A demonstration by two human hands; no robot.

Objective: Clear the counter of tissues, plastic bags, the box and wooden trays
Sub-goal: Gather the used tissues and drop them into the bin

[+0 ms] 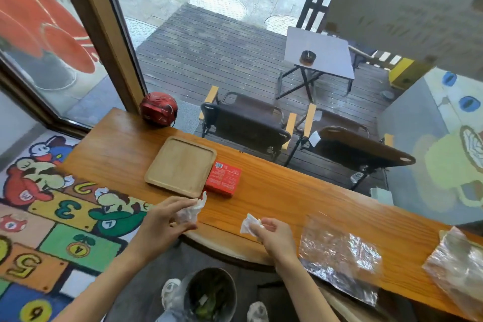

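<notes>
My left hand [163, 219] grips a crumpled white tissue [192, 209] just above the near edge of the wooden counter [282, 191]. To its right, my right hand [271, 235] pinches a second white tissue [248, 223]. A square wooden tray [180, 165] lies flat on the counter beyond my left hand, and a red box [224, 181] rests against its right side. Right of my right hand, a crinkled clear plastic bag [339, 256] lies on the counter. A second plastic bag [457, 269] sits at the far right edge of the view.
A round bin [209, 295] with waste inside stands on the floor between my feet, below the counter edge. A red helmet [159, 108] sits at the counter's far left by the window. Folding chairs [248, 123] stand beyond the glass. A cartoon rug [52, 217] covers the floor at left.
</notes>
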